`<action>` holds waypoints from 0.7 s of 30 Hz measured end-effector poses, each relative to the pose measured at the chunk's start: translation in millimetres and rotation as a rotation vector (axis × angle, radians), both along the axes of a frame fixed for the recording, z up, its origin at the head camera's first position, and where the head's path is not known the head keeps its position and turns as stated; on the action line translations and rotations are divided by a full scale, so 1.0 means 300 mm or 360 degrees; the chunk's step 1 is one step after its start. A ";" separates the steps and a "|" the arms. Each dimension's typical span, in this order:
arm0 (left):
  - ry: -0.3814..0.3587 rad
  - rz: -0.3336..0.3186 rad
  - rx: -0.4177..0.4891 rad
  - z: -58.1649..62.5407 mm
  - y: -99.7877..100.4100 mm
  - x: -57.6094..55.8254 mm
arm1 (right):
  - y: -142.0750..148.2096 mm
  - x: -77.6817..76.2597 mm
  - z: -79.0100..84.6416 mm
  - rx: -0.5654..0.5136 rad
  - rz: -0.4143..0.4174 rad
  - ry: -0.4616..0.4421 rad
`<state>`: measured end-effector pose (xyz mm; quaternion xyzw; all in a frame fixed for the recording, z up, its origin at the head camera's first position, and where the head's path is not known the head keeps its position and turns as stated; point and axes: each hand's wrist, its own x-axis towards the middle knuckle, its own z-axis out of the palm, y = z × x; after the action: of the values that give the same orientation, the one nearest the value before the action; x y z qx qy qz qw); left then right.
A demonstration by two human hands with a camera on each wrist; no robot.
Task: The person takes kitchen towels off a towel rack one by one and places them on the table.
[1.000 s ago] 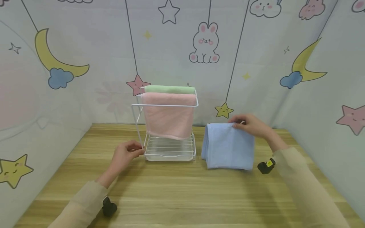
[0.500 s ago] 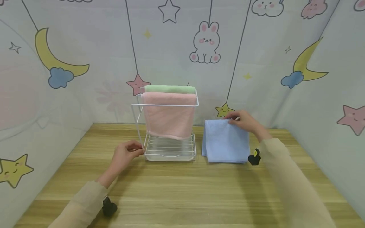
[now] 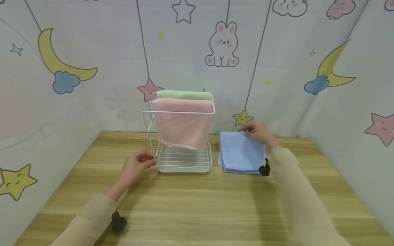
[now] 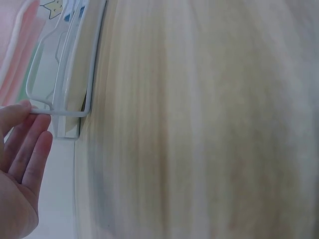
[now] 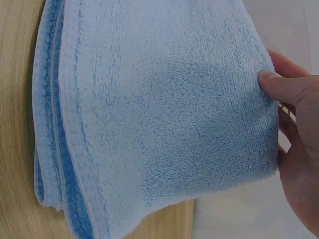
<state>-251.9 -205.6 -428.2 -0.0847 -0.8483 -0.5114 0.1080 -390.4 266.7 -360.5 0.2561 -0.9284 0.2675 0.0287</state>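
A white wire rack (image 3: 148,136) stands on the table, with a pink towel (image 3: 184,124) and, behind it, a green towel (image 3: 184,95) draped over its upper bars. My left hand (image 3: 135,167) pinches a rod low on the rack's left side; the left wrist view shows thumb and fingertips on the white wire (image 4: 60,113). To the right of the rack, my right hand (image 3: 258,132) pinches the top edge of a folded blue towel (image 3: 241,152). In the right wrist view the blue towel (image 5: 164,109) hangs in layers from thumb and fingers, its lower edges close to the table.
The rack's base holds a wire grid over a pale tray (image 3: 184,168). A wood-grain table (image 3: 191,208) spreads under everything. Cartoon-printed curtains (image 3: 277,51) close off the back and both sides, near the table's far edge. Dark wrist devices (image 3: 118,221) sit by both sleeves.
My right hand has moved left with the blue towel, bringing it nearer the rack and farther back on the table. The left hand has stayed on the rack's rod.
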 end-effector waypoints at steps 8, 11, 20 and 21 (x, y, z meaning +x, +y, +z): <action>-0.0011 -0.0020 0.0014 0.001 0.003 -0.002 | -0.010 -0.025 -0.026 0.0081 -0.0003 -0.0034; -0.0004 -0.0025 0.0017 0.001 0.003 -0.005 | -0.011 -0.040 -0.041 0.0133 -0.0007 -0.0079; -0.0009 -0.0032 0.0009 0.001 -0.002 -0.002 | -0.012 -0.082 -0.089 0.0256 -0.0014 -0.0165; -0.0008 -0.0037 0.0007 0.001 -0.002 -0.003 | -0.009 -0.083 -0.092 0.0264 -0.0016 -0.0162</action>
<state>-252.6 -206.3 -427.8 -0.0930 -0.8465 -0.5146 0.1000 -415.3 264.0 -388.2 0.2390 -0.9489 0.2022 -0.0386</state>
